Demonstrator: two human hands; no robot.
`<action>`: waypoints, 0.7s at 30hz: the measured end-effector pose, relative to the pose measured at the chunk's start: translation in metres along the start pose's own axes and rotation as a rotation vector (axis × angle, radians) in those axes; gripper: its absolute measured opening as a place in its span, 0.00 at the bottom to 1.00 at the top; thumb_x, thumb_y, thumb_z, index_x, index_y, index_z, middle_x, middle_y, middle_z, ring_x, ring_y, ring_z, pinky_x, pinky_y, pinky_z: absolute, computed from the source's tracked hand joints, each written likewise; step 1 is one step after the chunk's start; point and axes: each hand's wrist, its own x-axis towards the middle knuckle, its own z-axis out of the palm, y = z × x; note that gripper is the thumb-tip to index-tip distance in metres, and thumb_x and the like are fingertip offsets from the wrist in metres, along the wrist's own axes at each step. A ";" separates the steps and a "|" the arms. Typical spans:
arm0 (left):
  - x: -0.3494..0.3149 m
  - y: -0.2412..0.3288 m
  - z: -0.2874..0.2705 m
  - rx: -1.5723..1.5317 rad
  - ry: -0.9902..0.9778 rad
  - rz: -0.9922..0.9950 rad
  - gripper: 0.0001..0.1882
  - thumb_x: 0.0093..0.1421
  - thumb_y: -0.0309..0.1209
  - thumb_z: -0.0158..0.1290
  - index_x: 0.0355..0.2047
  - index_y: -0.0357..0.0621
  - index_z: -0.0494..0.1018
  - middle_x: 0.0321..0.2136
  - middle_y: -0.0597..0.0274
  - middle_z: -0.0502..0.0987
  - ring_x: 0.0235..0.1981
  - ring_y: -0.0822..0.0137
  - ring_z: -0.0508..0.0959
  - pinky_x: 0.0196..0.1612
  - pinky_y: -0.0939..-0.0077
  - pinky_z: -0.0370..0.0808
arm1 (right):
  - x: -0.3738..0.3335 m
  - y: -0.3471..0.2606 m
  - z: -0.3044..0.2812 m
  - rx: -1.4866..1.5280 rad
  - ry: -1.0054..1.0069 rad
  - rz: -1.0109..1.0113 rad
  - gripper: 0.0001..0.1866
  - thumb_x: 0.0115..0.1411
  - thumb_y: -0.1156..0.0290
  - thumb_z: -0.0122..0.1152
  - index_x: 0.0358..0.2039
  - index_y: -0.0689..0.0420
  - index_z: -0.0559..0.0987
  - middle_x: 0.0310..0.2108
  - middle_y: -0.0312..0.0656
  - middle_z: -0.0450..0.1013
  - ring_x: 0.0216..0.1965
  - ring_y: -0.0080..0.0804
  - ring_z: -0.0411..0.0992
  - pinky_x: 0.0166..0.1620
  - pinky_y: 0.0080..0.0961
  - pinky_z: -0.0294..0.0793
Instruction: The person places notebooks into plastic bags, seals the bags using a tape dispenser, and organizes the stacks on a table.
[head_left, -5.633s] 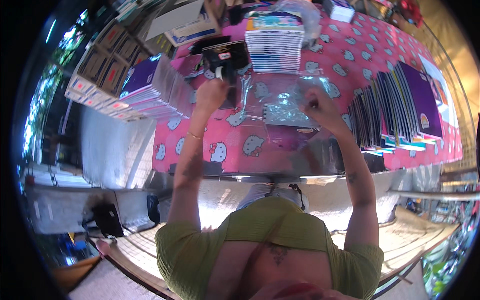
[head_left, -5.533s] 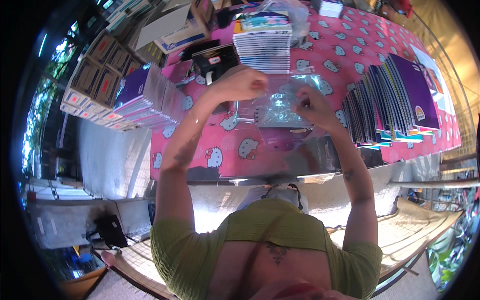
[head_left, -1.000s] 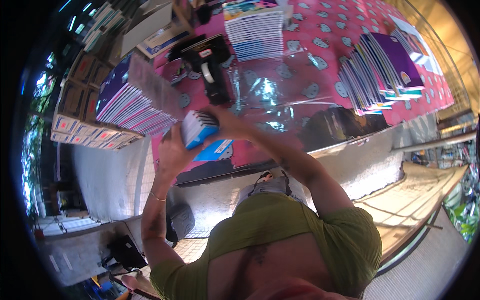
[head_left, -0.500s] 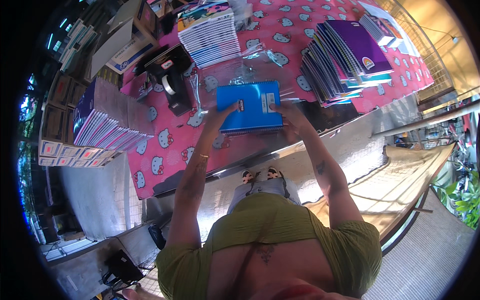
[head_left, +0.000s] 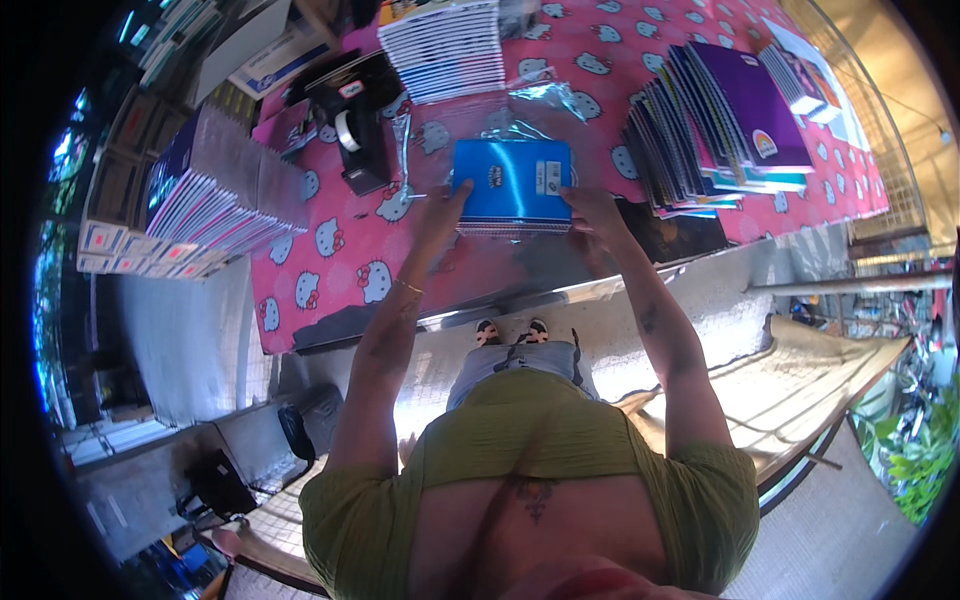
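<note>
Near the close edge of the pink patterned table (head_left: 285, 325), a small pile of notebooks (head_left: 512, 185) is lying flat, blue cover uppermost. The left hand (head_left: 443, 207) is clasping its left side and the right hand (head_left: 594, 212) its right side, both thumbs resting at the cover's edges, so the hands are staying apart with the pile between them. Clear plastic (head_left: 540, 105) is spreading just beyond. To the far left, a black tape dispenser (head_left: 360, 150) is standing near a white-edged book stack (head_left: 445, 55); to the right, purple-topped notebooks (head_left: 745, 110) are leaning in a slanted row.
</note>
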 end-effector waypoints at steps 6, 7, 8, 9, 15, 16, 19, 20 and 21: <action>-0.002 -0.019 -0.004 -0.182 0.036 -0.076 0.41 0.56 0.62 0.55 0.48 0.29 0.74 0.33 0.46 0.81 0.36 0.59 0.82 0.40 0.67 0.76 | -0.001 -0.003 0.004 0.025 -0.053 0.029 0.26 0.60 0.53 0.65 0.49 0.61 0.79 0.34 0.38 0.76 0.33 0.21 0.71 0.37 0.18 0.70; -0.002 -0.017 -0.003 -0.176 0.025 -0.094 0.41 0.56 0.62 0.55 0.49 0.29 0.74 0.32 0.46 0.81 0.36 0.60 0.82 0.40 0.68 0.76 | -0.002 -0.003 0.003 -0.001 -0.023 0.027 0.25 0.60 0.53 0.65 0.49 0.60 0.79 0.34 0.37 0.76 0.33 0.20 0.71 0.37 0.18 0.70; -0.003 -0.016 -0.003 -0.169 0.014 -0.111 0.41 0.56 0.62 0.55 0.49 0.30 0.74 0.32 0.47 0.81 0.36 0.61 0.82 0.40 0.68 0.76 | -0.003 -0.004 0.003 -0.021 -0.001 0.022 0.25 0.60 0.52 0.64 0.48 0.60 0.79 0.34 0.36 0.76 0.33 0.20 0.71 0.38 0.19 0.70; -0.005 -0.015 -0.003 -0.193 0.023 -0.082 0.40 0.57 0.61 0.55 0.50 0.30 0.73 0.32 0.47 0.81 0.36 0.61 0.82 0.40 0.68 0.76 | -0.005 -0.004 0.004 -0.040 0.021 0.016 0.24 0.61 0.52 0.64 0.48 0.59 0.79 0.34 0.35 0.76 0.33 0.20 0.71 0.38 0.19 0.70; -0.024 0.003 -0.006 -0.079 0.087 0.122 0.31 0.64 0.50 0.49 0.56 0.36 0.69 0.38 0.42 0.80 0.41 0.50 0.82 0.44 0.61 0.76 | -0.012 -0.020 0.025 -0.254 0.032 -0.223 0.26 0.64 0.52 0.56 0.54 0.59 0.73 0.39 0.47 0.77 0.43 0.41 0.76 0.47 0.35 0.73; -0.028 0.010 -0.009 0.008 0.072 0.156 0.30 0.64 0.48 0.49 0.58 0.37 0.68 0.41 0.41 0.79 0.42 0.49 0.81 0.44 0.59 0.76 | -0.007 -0.012 0.025 -0.351 0.038 -0.305 0.27 0.65 0.52 0.54 0.56 0.58 0.72 0.40 0.50 0.77 0.45 0.45 0.76 0.48 0.38 0.73; -0.027 0.014 -0.005 0.168 0.094 0.249 0.28 0.65 0.46 0.47 0.59 0.40 0.68 0.46 0.38 0.77 0.45 0.44 0.80 0.48 0.55 0.74 | 0.016 0.009 0.023 -0.646 0.129 -0.542 0.28 0.67 0.52 0.49 0.61 0.56 0.66 0.43 0.59 0.76 0.50 0.56 0.74 0.53 0.44 0.71; -0.026 0.011 -0.003 0.202 0.120 0.273 0.27 0.66 0.45 0.46 0.59 0.40 0.68 0.48 0.38 0.77 0.46 0.42 0.79 0.49 0.54 0.73 | 0.017 0.011 0.024 -0.662 0.149 -0.540 0.28 0.67 0.52 0.48 0.62 0.55 0.66 0.44 0.59 0.75 0.50 0.57 0.74 0.53 0.45 0.71; -0.025 0.008 -0.002 0.200 0.120 0.264 0.27 0.66 0.45 0.46 0.58 0.40 0.69 0.47 0.37 0.77 0.45 0.42 0.79 0.49 0.54 0.74 | 0.017 0.015 0.026 -0.677 0.169 -0.537 0.28 0.67 0.52 0.48 0.62 0.55 0.65 0.45 0.59 0.75 0.50 0.58 0.73 0.53 0.46 0.70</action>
